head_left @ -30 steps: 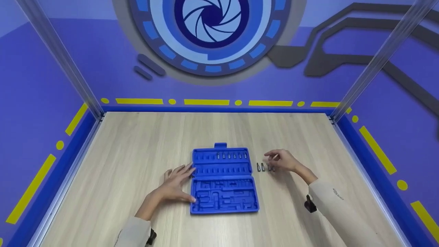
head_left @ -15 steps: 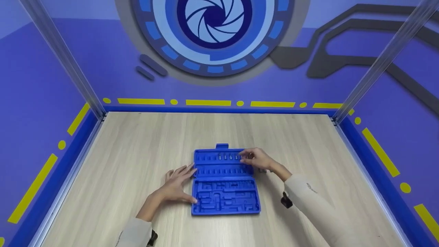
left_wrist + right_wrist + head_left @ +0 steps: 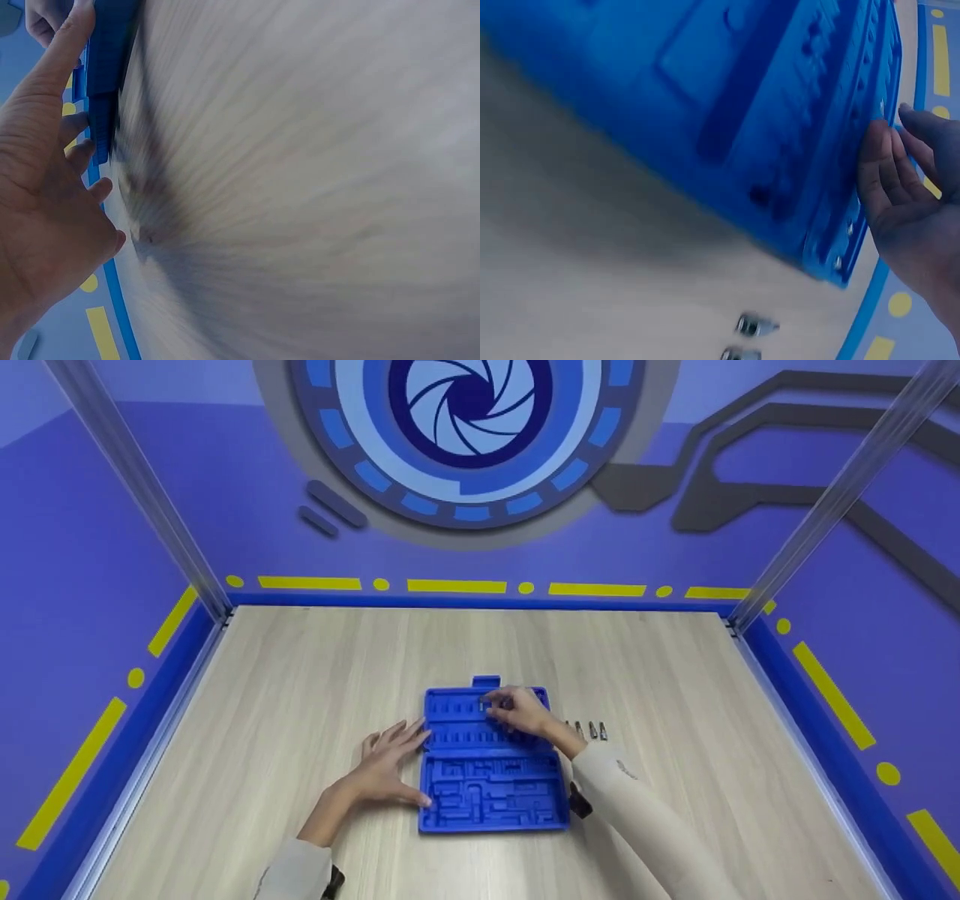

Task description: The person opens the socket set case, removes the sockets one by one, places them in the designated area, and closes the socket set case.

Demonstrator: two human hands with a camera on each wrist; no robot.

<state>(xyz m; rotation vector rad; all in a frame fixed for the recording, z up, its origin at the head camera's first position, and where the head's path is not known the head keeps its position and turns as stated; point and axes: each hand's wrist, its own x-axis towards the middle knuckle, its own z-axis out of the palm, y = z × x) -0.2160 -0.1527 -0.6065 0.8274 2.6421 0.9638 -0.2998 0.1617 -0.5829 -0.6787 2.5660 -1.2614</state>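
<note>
A blue plastic bit case (image 3: 495, 752) lies open on the wooden table. My left hand (image 3: 382, 769) rests against its left edge, fingers spread and thumb (image 3: 75, 30) on the lower half's rim. My right hand (image 3: 521, 712) reaches over the upper half, thumb and fingertips close together at the top row of slots. One small metal bit (image 3: 482, 704) stands in a slot just left of these fingertips. The hand covers much of that row, and I cannot tell whether a bit is between its fingers. In the right wrist view its fingers (image 3: 889, 169) overlap the case edge.
Several loose metal bits (image 3: 598, 730) lie on the table (image 3: 652, 675) right of the case. Two of these bits (image 3: 754, 325) show near the bottom of the right wrist view. The case's latch tab (image 3: 486, 681) points towards the back wall (image 3: 420, 562).
My right hand has moved left from above the loose bits, across the case's top right, to the middle of the top row. My left hand stays in place at the case's edge.
</note>
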